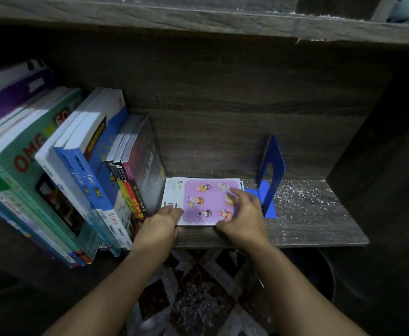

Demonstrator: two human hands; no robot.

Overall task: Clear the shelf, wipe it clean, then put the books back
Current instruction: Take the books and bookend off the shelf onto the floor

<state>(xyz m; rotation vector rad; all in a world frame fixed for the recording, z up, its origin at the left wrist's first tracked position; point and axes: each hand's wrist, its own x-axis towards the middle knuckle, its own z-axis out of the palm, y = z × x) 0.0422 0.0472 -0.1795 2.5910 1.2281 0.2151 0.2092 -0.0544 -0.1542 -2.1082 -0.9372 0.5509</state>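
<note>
books [77, 170] left, bookend [271, 170] right, booklet [198, 202] between

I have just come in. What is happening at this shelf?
A person is working at a wooden shelf with both hands. The left hand holds the front left corner of a purple booklet that lies flat on the shelf. The right hand grips its front right part, fingers over the cover. A row of books leans on the left, and a blue bookend stands on the right. White specks lie beyond the bookend, so the wiping seems not yet done.
</note>
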